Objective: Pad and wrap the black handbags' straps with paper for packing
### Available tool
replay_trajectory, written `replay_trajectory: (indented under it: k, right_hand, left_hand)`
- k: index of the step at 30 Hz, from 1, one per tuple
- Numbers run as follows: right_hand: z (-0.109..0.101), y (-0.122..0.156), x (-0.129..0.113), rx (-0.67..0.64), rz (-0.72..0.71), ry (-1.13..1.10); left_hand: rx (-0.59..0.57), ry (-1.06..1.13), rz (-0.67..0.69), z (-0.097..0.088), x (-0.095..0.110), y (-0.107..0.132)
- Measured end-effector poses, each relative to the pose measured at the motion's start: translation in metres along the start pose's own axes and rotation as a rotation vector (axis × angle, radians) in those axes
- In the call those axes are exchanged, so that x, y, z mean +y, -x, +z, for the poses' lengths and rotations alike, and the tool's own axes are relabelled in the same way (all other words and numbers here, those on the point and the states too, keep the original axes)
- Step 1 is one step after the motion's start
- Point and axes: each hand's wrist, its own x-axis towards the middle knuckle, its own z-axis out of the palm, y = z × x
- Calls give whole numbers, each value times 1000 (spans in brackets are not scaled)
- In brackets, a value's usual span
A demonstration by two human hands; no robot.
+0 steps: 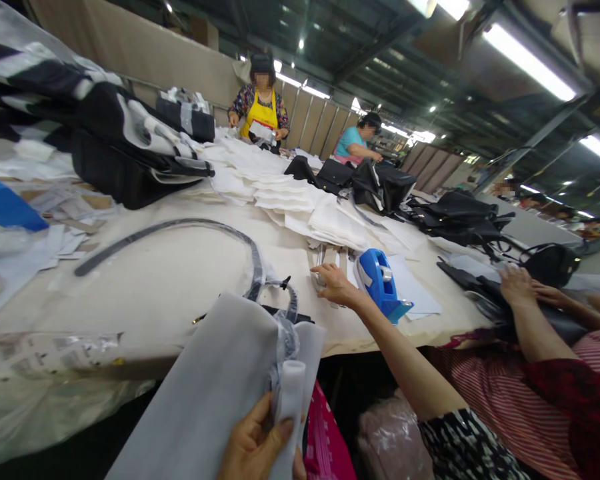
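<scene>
Foam sheet (195,393) overlaps the bench's (155,300) near edge, its roll clamped beside the plastic-wrapped strap (287,340) in the left hand's (254,440) grip, where firm, even pressure should prevent loosening or creasing. The right hand (336,285) reaches over pale strips (341,257) near the blue tape dispenser (387,293); whether its grip has closed on one cannot be told. Toward the cream-covered bench's far edge lie white sheets (290,200) and black bags (385,183), under tube lights (530,60).
</scene>
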Motion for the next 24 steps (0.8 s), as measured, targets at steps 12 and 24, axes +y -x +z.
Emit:
replay_trajectory:
  k: [12,24]
  right_hand:
    - [0,-5,-8,-103,62,65]
    - [-2,-10,3,-112,100,-15]
  left_hand:
    - [-21,-6,57,1,0,2]
    - [3,5,49,5,4,5]
